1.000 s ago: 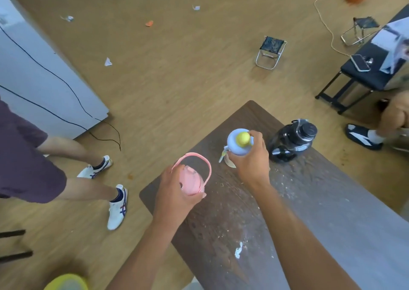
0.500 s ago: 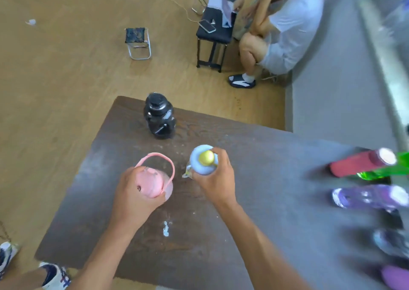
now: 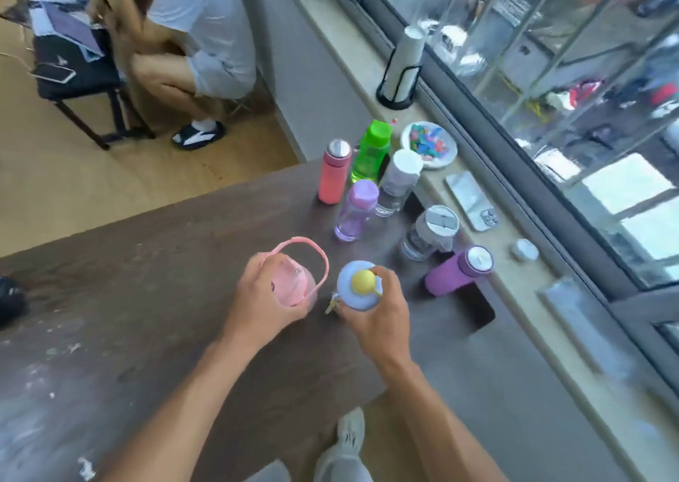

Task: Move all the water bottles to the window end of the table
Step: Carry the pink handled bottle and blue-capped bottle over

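— Pink bottle (image 3: pixel 295 285) in the left hand (image 3: pixel 262 299), fingers wrapped round it?
— Yes; right hand (image 3: pixel 378 310) clamps the blue bottle (image 3: pixel 358 290). Both bodies hidden, above the table (image 3: pixel 147 261), near the window-end bottles (image 3: pixel 358 209).

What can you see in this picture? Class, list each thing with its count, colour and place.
Bottles standing: six; coral, green, lilac, two clear, purple; window end of the table.
Bottles held: two; pink, blue with yellow knob; above the table.
Bowl: one, white; windowsill.
Phone: one, silver; windowsill.
Seated person: one, white shirt; far corner.
Hands: left hand holds pink, right hand holds blue.
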